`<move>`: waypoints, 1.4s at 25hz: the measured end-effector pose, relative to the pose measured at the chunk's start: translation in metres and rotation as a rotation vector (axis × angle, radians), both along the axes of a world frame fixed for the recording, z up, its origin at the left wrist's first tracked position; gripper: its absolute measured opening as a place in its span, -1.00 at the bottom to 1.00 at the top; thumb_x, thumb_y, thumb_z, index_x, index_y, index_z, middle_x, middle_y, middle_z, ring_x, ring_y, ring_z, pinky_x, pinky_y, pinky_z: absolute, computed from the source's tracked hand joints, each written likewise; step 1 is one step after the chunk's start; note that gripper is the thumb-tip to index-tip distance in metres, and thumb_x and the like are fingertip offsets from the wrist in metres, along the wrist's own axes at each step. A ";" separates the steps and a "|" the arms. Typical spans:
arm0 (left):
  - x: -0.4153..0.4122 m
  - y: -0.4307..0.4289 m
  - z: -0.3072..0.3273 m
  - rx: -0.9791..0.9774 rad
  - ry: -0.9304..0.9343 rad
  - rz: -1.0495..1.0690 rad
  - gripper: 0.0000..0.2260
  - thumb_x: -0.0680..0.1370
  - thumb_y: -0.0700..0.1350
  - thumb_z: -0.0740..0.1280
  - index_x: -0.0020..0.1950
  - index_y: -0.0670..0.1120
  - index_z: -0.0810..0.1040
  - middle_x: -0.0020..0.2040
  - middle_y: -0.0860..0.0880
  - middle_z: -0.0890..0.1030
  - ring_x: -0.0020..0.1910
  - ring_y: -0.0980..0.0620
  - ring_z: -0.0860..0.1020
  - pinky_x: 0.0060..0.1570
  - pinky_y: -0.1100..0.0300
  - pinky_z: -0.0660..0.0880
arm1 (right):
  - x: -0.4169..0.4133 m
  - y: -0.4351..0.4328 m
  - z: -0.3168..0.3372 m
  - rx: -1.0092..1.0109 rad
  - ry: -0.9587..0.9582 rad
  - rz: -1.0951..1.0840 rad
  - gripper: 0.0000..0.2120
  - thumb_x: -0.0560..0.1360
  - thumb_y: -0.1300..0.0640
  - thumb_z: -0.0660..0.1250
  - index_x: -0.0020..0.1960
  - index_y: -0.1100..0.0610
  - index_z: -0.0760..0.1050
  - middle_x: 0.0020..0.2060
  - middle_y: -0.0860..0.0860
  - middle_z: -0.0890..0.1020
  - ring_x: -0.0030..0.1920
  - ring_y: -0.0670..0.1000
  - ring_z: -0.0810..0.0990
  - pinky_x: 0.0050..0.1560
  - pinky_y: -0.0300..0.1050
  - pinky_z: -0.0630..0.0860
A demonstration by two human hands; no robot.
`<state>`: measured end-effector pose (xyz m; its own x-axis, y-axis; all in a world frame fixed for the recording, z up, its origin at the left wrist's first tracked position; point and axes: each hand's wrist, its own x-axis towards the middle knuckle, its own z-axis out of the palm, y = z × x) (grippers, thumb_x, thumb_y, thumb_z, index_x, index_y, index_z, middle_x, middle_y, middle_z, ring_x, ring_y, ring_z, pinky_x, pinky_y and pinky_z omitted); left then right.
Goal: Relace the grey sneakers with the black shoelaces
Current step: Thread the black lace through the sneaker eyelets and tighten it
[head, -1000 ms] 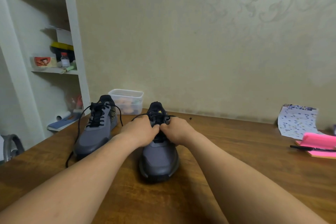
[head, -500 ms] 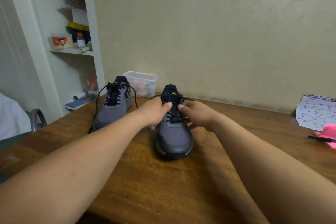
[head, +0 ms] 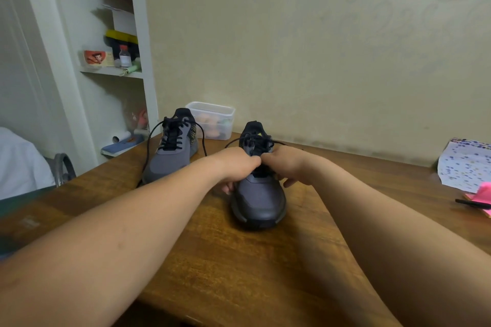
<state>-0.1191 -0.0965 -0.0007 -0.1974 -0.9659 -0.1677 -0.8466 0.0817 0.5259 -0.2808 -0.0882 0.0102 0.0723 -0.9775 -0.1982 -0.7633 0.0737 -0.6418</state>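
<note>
Two grey sneakers stand on the wooden surface (head: 239,260), toes pointing towards me. The nearer sneaker (head: 259,199) sits about mid-view, and I have both hands on it. My left hand (head: 236,164) and my right hand (head: 287,164) meet knuckle to knuckle over the lacing. Their fingers are curled down around the black shoelace (head: 255,141), though the backs of the hands hide the fingertips that grip it. One strand of that lace runs out sideways past each hand, and the crossings up by the tongue look loose. Lower down, a fingertip of each hand shows against the sneaker's flank. The other sneaker (head: 170,159) stands further back on my left, well apart from both hands. It is threaded with a second lace (head: 172,138), whose long loose ends hang down either side. Behind and between the two, a clear plastic container (head: 212,121) sits near the wall with pale rounded things inside. At the far right lies a dotted paper (head: 462,164), and near it a pink pad (head: 481,194) with a pen (head: 471,203) across it. On the left, a white shelf (head: 111,71) holds a small bottle (head: 124,57).
</note>
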 end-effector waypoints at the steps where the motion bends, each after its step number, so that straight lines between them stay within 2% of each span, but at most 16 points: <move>1: -0.003 0.002 0.003 -0.007 -0.027 -0.001 -0.54 0.71 0.16 0.08 0.17 -0.21 0.53 -0.19 -0.28 0.70 -0.33 -0.19 0.68 -0.21 0.02 0.70 | 0.001 -0.001 0.002 0.020 -0.006 -0.012 -0.70 0.71 -0.11 0.12 0.31 0.03 0.44 0.23 0.10 0.58 0.17 0.13 0.59 0.16 0.11 0.61; 3: -0.009 0.006 0.008 -0.029 -0.067 -0.030 -0.51 0.73 0.10 0.02 0.10 -0.27 0.54 -0.23 -0.30 0.68 -0.32 -0.22 0.65 -0.06 -0.04 0.68 | 0.002 0.000 0.003 0.056 -0.049 -0.040 -0.70 0.72 -0.09 0.11 0.30 0.04 0.44 0.18 0.07 0.60 0.15 0.11 0.58 0.16 0.12 0.57; 5: -0.013 0.006 0.009 -0.040 -0.094 -0.060 -0.51 0.75 0.03 -0.01 0.11 -0.31 0.56 -0.24 -0.30 0.66 -0.31 -0.23 0.62 -0.01 -0.07 0.66 | 0.001 -0.001 0.004 0.072 -0.078 -0.065 -0.70 0.71 -0.07 0.13 0.28 0.08 0.47 0.09 0.05 0.60 0.10 0.07 0.58 0.21 0.15 0.57; 9: -0.007 -0.002 0.003 0.012 -0.053 0.001 -0.52 0.73 0.14 0.04 0.26 -0.24 0.48 -0.21 -0.33 0.68 -0.40 -0.21 0.64 -0.16 -0.03 0.70 | -0.001 0.002 0.006 0.130 -0.040 -0.070 -0.68 0.70 -0.13 0.15 0.26 0.08 0.47 0.12 0.04 0.60 0.21 0.09 0.57 0.28 0.18 0.55; 11: -0.003 -0.004 0.002 -0.005 -0.029 0.008 -0.55 0.71 0.16 0.13 0.24 -0.21 0.50 -0.24 -0.28 0.67 -0.45 -0.15 0.63 -0.25 0.03 0.68 | -0.003 0.001 0.007 0.122 -0.031 -0.054 -0.71 0.70 -0.12 0.18 0.14 0.09 0.49 0.05 0.04 0.60 0.17 0.09 0.58 0.19 0.10 0.55; 13: -0.005 -0.006 -0.001 -0.081 -0.038 -0.009 -0.58 0.68 0.14 0.17 0.07 -0.21 0.58 -0.25 -0.24 0.66 -0.40 -0.16 0.63 -0.28 0.05 0.62 | -0.003 -0.002 0.005 0.040 -0.038 -0.039 -0.77 0.66 -0.01 0.22 -0.05 0.11 0.50 -0.10 0.04 0.60 -0.04 0.05 0.57 -0.02 -0.02 0.48; 15: -0.008 -0.006 -0.005 -0.171 -0.061 -0.011 -0.62 0.64 0.11 0.17 -0.11 -0.16 0.56 -0.20 -0.21 0.62 -0.26 -0.18 0.61 -0.31 0.07 0.48 | 0.000 -0.003 0.001 -0.071 -0.098 -0.059 -0.78 0.60 0.11 0.25 -0.22 0.12 0.42 -0.29 0.06 0.49 -0.26 0.04 0.40 -0.22 -0.08 0.33; 17: -0.009 -0.003 -0.012 -0.232 -0.062 0.037 -0.66 0.61 0.12 0.18 -0.15 -0.10 0.53 -0.15 -0.15 0.60 -0.17 -0.15 0.57 -0.27 0.08 0.38 | 0.003 0.000 -0.007 -0.170 -0.188 -0.127 -0.72 0.57 0.15 0.28 -0.31 0.11 0.37 -0.41 0.03 0.40 -0.34 0.03 0.32 -0.28 -0.07 0.26; 19: -0.010 0.005 -0.020 -0.295 -0.044 0.117 -0.68 0.63 0.14 0.17 -0.11 -0.07 0.49 -0.12 -0.09 0.57 -0.11 -0.16 0.55 -0.18 0.06 0.39 | 0.004 0.005 -0.016 -0.255 -0.202 -0.205 -0.66 0.56 0.11 0.29 -0.37 0.11 0.35 -0.47 0.00 0.37 -0.38 0.03 0.31 -0.28 -0.06 0.25; 22: -0.014 0.016 -0.029 -0.392 -0.037 0.229 -0.68 0.68 0.17 0.13 0.03 -0.06 0.44 -0.07 -0.05 0.49 -0.04 -0.19 0.49 -0.06 0.02 0.38 | 0.008 0.006 -0.028 -0.329 -0.249 -0.284 -0.61 0.56 0.07 0.29 -0.43 0.08 0.32 -0.51 -0.02 0.37 -0.39 0.07 0.33 -0.26 -0.01 0.27; 25: -0.018 0.017 -0.031 -0.397 0.011 0.295 -0.66 0.69 0.16 0.11 0.11 -0.09 0.46 -0.03 -0.08 0.49 -0.04 -0.18 0.46 -0.04 0.01 0.36 | 0.013 0.006 -0.037 -0.370 -0.262 -0.325 -0.60 0.55 0.06 0.27 -0.43 0.07 0.29 -0.51 -0.02 0.35 -0.38 0.07 0.32 -0.25 0.02 0.28; 32: -0.018 0.019 -0.035 -0.380 0.056 0.318 -0.67 0.69 0.16 0.10 0.10 -0.08 0.47 -0.06 -0.07 0.52 -0.08 -0.15 0.49 -0.08 0.01 0.37 | 0.009 0.007 -0.043 -0.373 -0.300 -0.298 -0.64 0.58 0.05 0.26 -0.38 0.07 0.37 -0.47 0.00 0.41 -0.35 0.06 0.39 -0.24 0.01 0.32; 35: -0.006 0.012 -0.030 -0.256 0.222 0.175 -0.69 0.71 0.14 0.12 0.03 -0.08 0.46 -0.02 -0.12 0.56 -0.13 -0.08 0.50 -0.17 0.04 0.39 | 0.005 0.007 -0.042 -0.335 -0.351 -0.240 -0.71 0.61 0.04 0.24 -0.26 0.08 0.45 -0.37 0.04 0.48 -0.29 0.06 0.44 -0.20 0.00 0.35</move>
